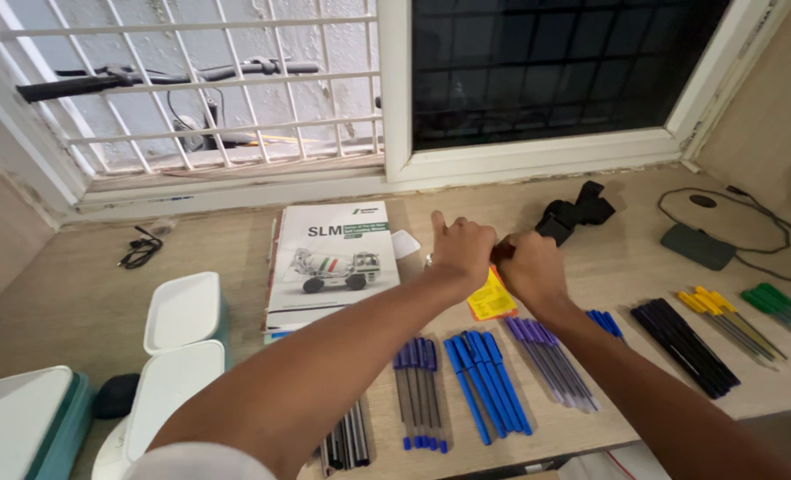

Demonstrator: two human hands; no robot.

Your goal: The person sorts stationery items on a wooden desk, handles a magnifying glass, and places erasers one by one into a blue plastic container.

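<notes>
Head view: yellow packet (491, 302) just beneath both hands (497, 258)

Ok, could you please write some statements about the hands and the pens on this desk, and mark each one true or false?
1. Both hands, the left hand and the right hand, meet above the yellow packet. True.
2. The purple pens lie at the far right of the row. False: the green pens lie there.
3. The booklet shows a vehicle on its cover. True.
4. The black pens lie left of the booklet. False: they lie right of both hands.
</notes>
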